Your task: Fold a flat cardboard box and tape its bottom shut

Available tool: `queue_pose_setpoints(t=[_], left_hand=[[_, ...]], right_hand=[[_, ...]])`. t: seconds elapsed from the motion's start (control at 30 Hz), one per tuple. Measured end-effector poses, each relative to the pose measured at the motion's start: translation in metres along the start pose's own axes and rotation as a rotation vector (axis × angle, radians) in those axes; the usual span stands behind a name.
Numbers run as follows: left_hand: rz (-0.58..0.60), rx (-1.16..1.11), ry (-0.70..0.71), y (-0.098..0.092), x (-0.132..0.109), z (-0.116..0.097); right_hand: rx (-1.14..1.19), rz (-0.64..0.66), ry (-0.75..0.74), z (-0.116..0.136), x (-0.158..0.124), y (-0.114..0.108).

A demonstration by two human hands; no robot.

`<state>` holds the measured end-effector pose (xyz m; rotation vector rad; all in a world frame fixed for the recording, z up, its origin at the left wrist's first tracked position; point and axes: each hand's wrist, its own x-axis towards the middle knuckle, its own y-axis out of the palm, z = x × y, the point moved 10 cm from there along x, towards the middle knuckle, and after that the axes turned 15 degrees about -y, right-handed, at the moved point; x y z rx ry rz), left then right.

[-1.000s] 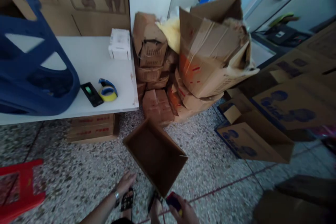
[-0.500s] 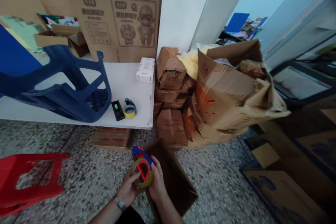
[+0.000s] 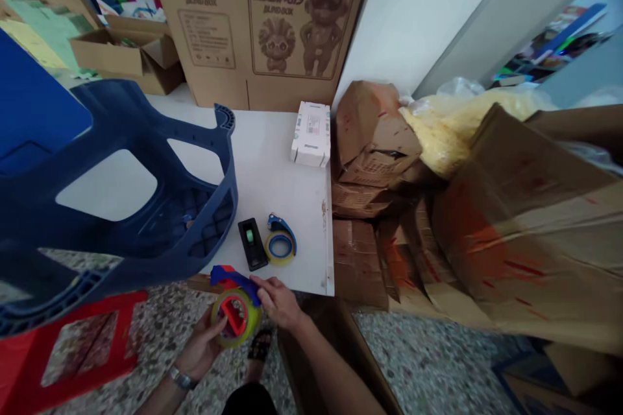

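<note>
**Tape dispenser held in both hands just off the table edge**

A tape dispenser (image 3: 236, 311) with a red hub, a blue cutter head and a yellowish roll is held low in the head view, just in front of the near edge of the white table (image 3: 272, 168) and above the speckled floor (image 3: 146, 343). The left hand (image 3: 202, 347) is cupped under the roll, its grip closed around the lower rim. The right hand (image 3: 277, 301) is closed on the upper right side, its fingertips lying right beside the blue cutter head.

Several risks can be judged from this. The cutter's toothed blade is likely close to the right fingertips, so a slip could nick them. The roll is supported mainly from below; if either grip were loosened, the dispenser could drop onto the floor or onto the sandalled foot (image 3: 257, 343) beneath it. An open brown carton (image 3: 341, 363) stands just beside the right forearm and could be knocked.

On the table, a second tape dispenser (image 3: 281, 246) and a small black device (image 3: 252, 244) lie near the edge, just beyond the hands, and could be swept off. A large blue plastic frame (image 3: 121, 207) overhangs the table on the left.
</note>
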<state>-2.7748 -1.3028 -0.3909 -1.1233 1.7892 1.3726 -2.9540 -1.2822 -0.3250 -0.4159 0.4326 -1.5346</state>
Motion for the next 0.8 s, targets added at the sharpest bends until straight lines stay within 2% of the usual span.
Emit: queue_pose_setpoints(t=[0.1,0.2,0.3,0.43,0.53,0.6,0.67,0.73,0.8], left_hand=[[-0.014,-0.037,-0.023,-0.007,0.008,-0.009],[-0.038,-0.073,-0.060,-0.011,0.015,-0.010],[-0.021,-0.064,-0.065,-0.004,0.022,-0.016],[-0.030,0.032,0.004,0.019,0.035,-0.039],[-0.091,0.128,0.045,0.042,0.051,-0.055],[-0.148,0.166,0.040,0.052,0.063,-0.059],[-0.202,0.204,0.029,0.056,0.074,-0.061],[-0.232,0.265,0.006,0.057,0.086,-0.064],[-0.241,0.360,-0.072,0.058,0.098,-0.063]], right_hand=[[-0.429,0.203,0.009,-0.017,0.023,-0.009],[-0.544,0.282,-0.024,-0.028,0.046,-0.013],[-0.559,0.250,0.019,-0.042,0.076,-0.027],[-0.605,0.155,0.135,-0.061,0.120,-0.064],[-0.564,0.090,0.165,-0.068,0.122,-0.085],[-0.510,0.010,0.174,-0.068,0.097,-0.092],[-0.456,-0.090,0.216,-0.068,0.047,-0.089],[-0.385,-0.153,0.302,-0.073,-0.024,-0.074],[-0.324,-0.194,0.420,-0.077,-0.108,-0.050]])
